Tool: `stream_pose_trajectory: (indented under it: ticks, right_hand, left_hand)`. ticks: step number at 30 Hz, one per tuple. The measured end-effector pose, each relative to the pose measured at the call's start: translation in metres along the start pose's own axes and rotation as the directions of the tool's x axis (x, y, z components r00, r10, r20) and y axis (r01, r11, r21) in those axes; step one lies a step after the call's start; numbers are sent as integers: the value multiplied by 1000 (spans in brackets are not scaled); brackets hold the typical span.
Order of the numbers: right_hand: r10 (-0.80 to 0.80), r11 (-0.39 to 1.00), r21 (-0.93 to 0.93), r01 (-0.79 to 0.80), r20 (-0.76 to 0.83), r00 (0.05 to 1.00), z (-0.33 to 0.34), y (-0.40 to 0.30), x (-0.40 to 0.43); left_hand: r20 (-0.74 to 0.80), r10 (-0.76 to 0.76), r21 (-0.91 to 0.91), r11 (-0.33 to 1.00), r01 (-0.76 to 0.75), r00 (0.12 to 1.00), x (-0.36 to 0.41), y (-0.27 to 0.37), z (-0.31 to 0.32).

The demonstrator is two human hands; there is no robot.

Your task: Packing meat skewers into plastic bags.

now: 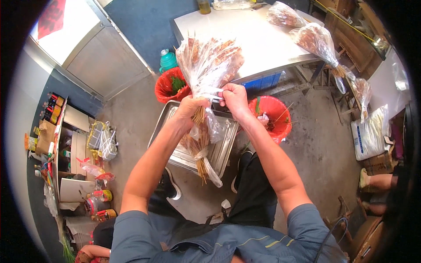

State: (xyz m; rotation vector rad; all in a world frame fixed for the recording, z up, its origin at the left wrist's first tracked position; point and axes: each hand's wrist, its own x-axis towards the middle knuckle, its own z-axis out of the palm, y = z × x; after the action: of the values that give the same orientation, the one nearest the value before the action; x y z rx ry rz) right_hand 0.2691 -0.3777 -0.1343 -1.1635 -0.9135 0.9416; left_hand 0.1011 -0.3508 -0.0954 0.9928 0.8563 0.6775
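Observation:
My left hand [194, 110] grips a clear plastic bag of meat skewers [210, 62] around its gathered neck, where the bamboo stick ends poke out below. On the right side of that neck, my right hand [234, 97] pinches a twisted white strip of plastic between thumb and fingers. Beneath my hands, a second bagged bundle of skewers [197, 144] with a knotted neck lies on a metal tray [227, 157]. More bagged skewers [314, 41] rest on the right part of the pale table [263, 39].
Red-lined bins stand left [161, 88] and right [279, 115] of the tray, the left one beside a teal jug [168, 60]. Shelves with bottles and boxes [75, 118] line the left side. A seated person's legs [378, 180] show at right, another person's arm [93, 251] at lower left.

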Motion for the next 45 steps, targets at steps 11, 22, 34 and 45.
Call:
stream_pose_trajectory:
  ticks: [11,22,34,45]
  right_hand:
    - [203,861,400,-314,295,934,-14,13,-4]
    - [345,910,199,-365,126,930,-4,22,1]
    - [499,652,482,-585,309,810,-9,17,6]
    - [389,392,635,-666,541,745,-19,35,13]
  left_hand:
    - [73,-17,-94,995,24,997,-4,-9,0]
    - [48,-41,-112,993,46,998,3,-13,-3]
    - [47,-6,-113,993,12,999,1,-15,0]
    - [61,-13,-110,994,20,998,-2,-11,0]
